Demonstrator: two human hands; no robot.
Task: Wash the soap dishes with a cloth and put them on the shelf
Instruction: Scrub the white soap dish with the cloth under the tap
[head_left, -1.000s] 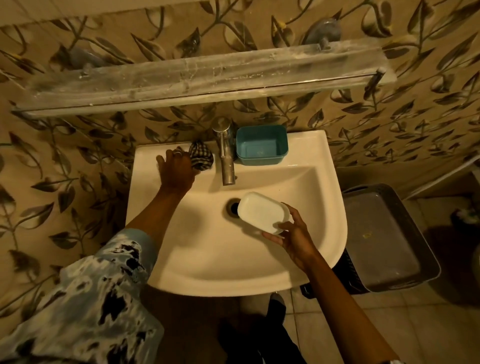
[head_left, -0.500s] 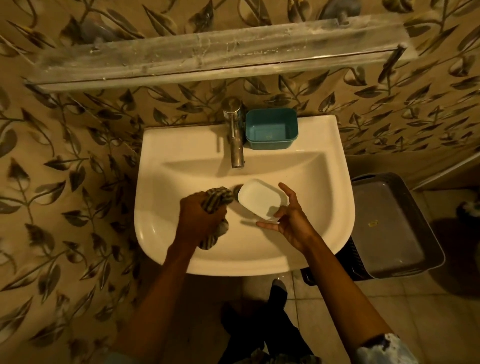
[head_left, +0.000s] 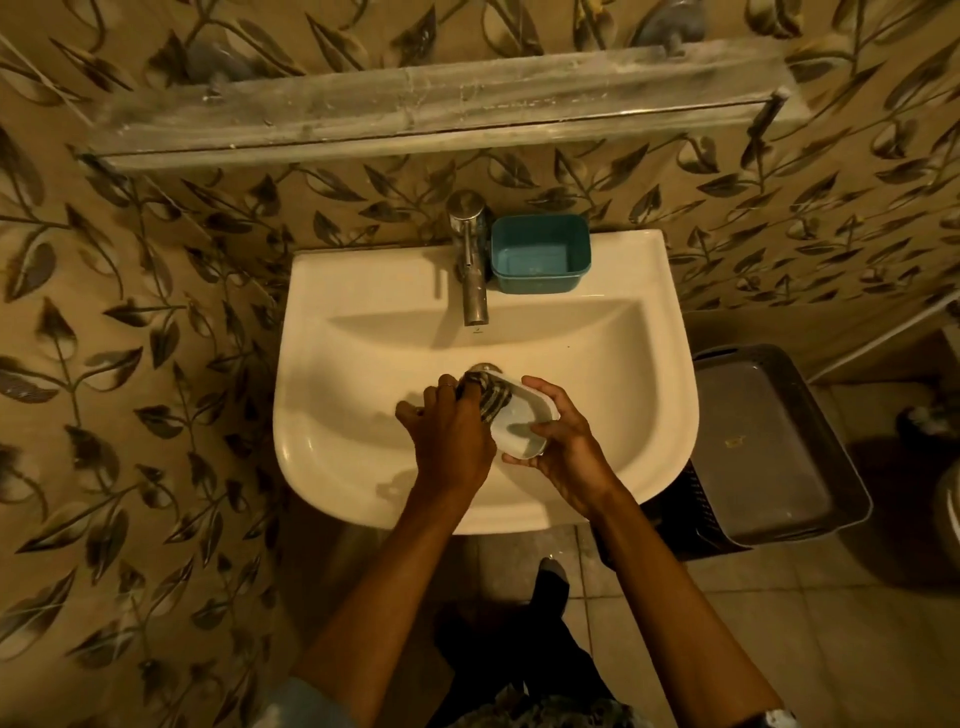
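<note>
In the middle of the frame, over the white ceramic basin (head_left: 363, 467) so drips fall inside, the right hand (head_left: 569, 452) grips the white oval plastic soap dish (head_left: 519, 423) tilted open, while the left hand (head_left: 449, 436) is closed around the striped cloth (head_left: 491, 397), pressing it inside the dish.

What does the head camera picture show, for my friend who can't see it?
A left hand rubs a striped cloth inside a white soap dish held by the right hand over a sink. A teal soap dish waits beside the tap.
</note>
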